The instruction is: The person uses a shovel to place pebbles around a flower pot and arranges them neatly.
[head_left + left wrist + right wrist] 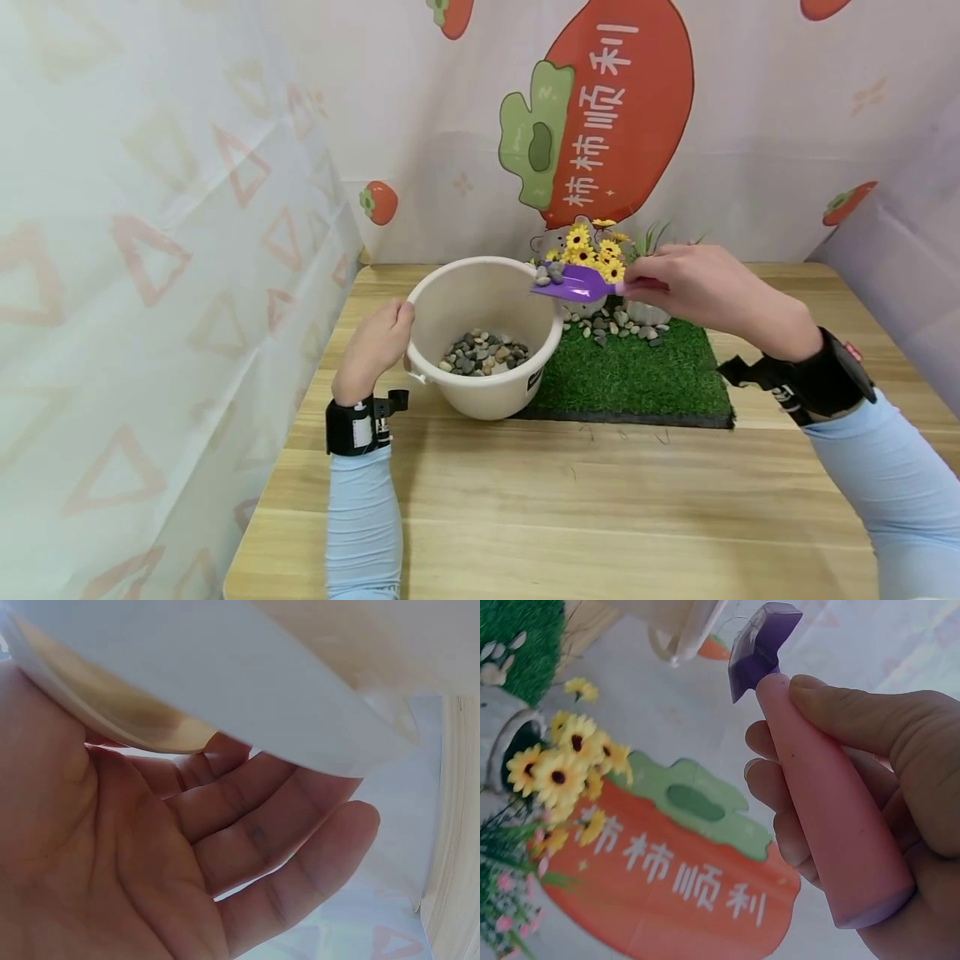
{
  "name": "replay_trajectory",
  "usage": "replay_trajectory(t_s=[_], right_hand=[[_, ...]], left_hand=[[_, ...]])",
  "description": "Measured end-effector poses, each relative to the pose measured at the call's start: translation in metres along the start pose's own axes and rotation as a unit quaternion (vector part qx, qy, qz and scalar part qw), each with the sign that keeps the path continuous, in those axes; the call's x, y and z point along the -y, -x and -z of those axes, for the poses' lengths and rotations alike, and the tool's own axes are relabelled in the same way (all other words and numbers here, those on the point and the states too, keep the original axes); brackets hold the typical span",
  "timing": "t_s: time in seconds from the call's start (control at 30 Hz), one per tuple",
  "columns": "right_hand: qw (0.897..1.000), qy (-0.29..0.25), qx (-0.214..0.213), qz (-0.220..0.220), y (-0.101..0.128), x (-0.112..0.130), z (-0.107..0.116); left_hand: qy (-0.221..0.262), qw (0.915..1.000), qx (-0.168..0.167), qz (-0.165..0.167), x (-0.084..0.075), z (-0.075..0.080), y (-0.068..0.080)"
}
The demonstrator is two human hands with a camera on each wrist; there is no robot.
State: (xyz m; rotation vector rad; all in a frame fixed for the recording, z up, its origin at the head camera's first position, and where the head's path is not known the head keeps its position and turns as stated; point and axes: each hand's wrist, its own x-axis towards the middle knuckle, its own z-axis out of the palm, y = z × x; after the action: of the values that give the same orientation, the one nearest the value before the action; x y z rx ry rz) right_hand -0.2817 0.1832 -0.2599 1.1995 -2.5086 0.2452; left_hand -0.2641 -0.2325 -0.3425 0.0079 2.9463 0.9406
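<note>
Wooden table point(525, 500) with persimmon backdrop, left hand point(378, 342) gripping the left rim of the cream bucket point(483, 333), right hand point(701, 287) clamped on a purple scoop point(573, 283) carrying pebbles point(550, 272) over the bucket's far-right rim.

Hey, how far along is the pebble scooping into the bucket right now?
Partly done: a layer of pebbles lies in the bucket. In hand: the right hand holds the scoop, loaded, over the rim, while the left hand holds the bucket. Left: loose pebbles on the grass mat.
</note>
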Motion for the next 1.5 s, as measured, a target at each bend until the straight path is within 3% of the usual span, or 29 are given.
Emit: replay_trajectory(t_s=[0.3,0.47,0.7,1.13,1.5], right_hand=[[0.998,0.010,-0.003,-0.062,0.051,-0.027,-0.004],[0.996,0.012,-0.008,-0.084,0.081,-0.041,-0.021],[0.990,-0.006,0.023,-0.140,0.112,-0.057,-0.044],[0.979,-0.013,0.074,-0.191,0.137,-0.080,-0.056],[0.960,-0.020,0.181,-0.215,0.139,-0.105,-0.053]], left_hand=[[-0.003,1.0000,-0.001,-0.006,0.001,-0.001,0.000],[-0.005,1.0000,-0.002,-0.007,-0.001,-0.002,-0.001],[-0.003,1.0000,-0.004,-0.007,0.002,-0.003,-0.002],[-0.005,1.0000,-0.002,-0.004,0.002,-0.003,-0.004],[-0.003,1.0000,-0.004,-0.003,0.000,-0.003,-0.004]])
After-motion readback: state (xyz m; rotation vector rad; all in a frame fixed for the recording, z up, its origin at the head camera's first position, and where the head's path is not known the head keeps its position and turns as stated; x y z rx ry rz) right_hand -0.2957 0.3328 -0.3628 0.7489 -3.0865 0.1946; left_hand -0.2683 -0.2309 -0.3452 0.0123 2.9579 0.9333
